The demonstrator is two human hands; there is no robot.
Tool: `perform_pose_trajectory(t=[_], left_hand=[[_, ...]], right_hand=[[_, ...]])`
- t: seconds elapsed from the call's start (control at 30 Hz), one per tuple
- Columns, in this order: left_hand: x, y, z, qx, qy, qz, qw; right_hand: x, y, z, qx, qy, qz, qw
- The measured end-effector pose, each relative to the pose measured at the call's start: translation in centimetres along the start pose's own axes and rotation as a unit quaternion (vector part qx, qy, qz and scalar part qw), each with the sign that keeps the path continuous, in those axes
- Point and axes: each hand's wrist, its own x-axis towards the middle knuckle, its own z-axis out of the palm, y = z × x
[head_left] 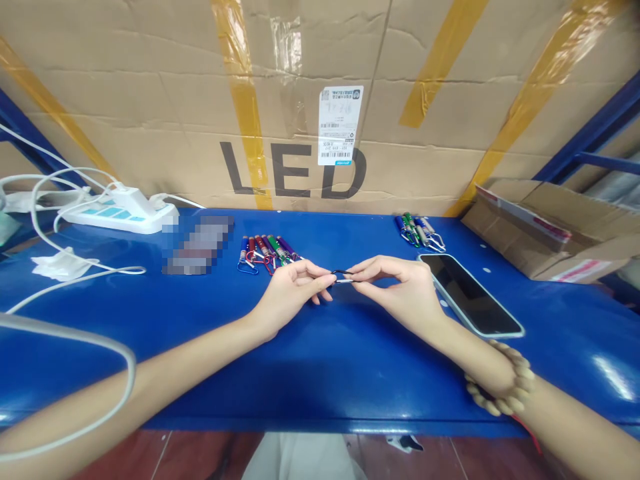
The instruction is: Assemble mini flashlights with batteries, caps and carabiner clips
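Above the middle of the blue table, my left hand (295,293) and my right hand (400,287) meet fingertip to fingertip. Both pinch a small black loop with a silver bar (343,275), which looks like a carabiner clip; the fingers cover its ends. Behind my left hand lies a row of several small metal pocket torches (267,248) in blue, red, green and purple, with carabiner clips attached. Farther back on the right sits another bunch of torches (417,230) in blue, green and silver. A phone (475,293) in a pale case lies beside my right hand, screen up.
A white power strip (125,215) with cables (85,271) occupies the left of the blue table (320,373). One cable loops over my left forearm. An open cardboard box (555,233) stands at right. A large carton (175,100) marked LED closes off the back.
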Motion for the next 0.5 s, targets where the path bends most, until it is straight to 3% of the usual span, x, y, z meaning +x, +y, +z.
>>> perform_pose_trajectory(t=[0.27, 0.5], left_hand=[[-0.31, 0.39, 0.30, -0.075, -0.048, -0.038, 0.995], [-0.19, 0.32, 0.16, -0.059, -0.036, -0.059, 0.996]], right_hand=[[0.07, -0.04, -0.08, -0.022, -0.002, -0.046, 0.999], [0.10, 0.05, -0.04, -0.037, -0.040, -0.062, 0.997]])
